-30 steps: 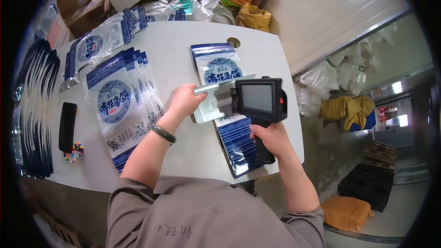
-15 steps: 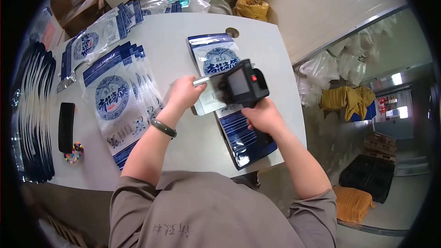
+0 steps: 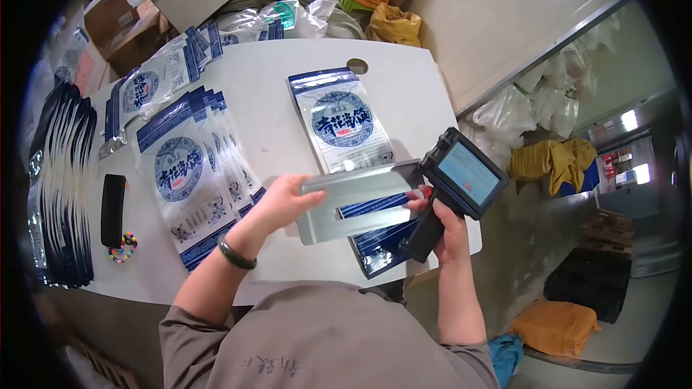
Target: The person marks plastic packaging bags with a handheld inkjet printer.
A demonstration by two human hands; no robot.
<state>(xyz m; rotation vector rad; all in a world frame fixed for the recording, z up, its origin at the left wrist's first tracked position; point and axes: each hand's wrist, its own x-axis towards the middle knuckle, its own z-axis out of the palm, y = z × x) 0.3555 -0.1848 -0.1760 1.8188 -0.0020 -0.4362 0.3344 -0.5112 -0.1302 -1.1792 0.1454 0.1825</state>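
Note:
My right hand is wrapped round the grip of a black handheld device with a lit screen, at the right of the table. A metal frame with an open slot reaches left from the device, and my left hand pinches its far end. Beneath the frame lie stacked blue-and-white printed bags; dark blue bag ends show through the slot and below it. Left of my left hand, more printed bags are fanned out.
A black phone-like object and a beaded bracelet lie at the left of the white table. Beside them stands a long row of bags. Cardboard boxes and yellow bags are behind the table.
The device has moved right and towards me, and its screen now faces up and is lit. My left hand has come down with the frame, uncovering the upper printed bag.

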